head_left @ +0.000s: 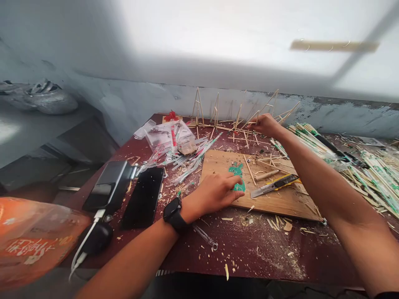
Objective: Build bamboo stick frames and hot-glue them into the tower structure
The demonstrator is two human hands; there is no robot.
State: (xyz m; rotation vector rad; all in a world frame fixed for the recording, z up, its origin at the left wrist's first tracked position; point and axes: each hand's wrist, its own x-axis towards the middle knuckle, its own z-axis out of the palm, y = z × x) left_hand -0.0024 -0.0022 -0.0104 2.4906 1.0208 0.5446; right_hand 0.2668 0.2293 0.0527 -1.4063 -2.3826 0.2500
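My left hand (pixel 220 190) lies on the wooden board (pixel 215 164), its fingers stretched out and holding nothing. Under its fingers is a green patch (pixel 239 185) on the wood. To its right a utility knife (pixel 274 185) lies with the blade out, beside a short thick stick (pixel 266 175) and several thin ones. At the back of the table my right hand (pixel 264 125) is closed, fingertips pinched at a wooden stick frame (pixel 238 118). The exact grip is partly hidden. Other upright stick frames (pixel 198 109) stand to the left, near the wall.
Plastic packaging (pixel 170 135) and loose clear tubes are heaped at back left. A black phone (pixel 143 198), a power bank (pixel 107 187) with a white cable and an orange bag (pixel 34 243) are at left. Bundled sticks (pixel 314 143) lie right; shavings litter the table (pixel 193 265).
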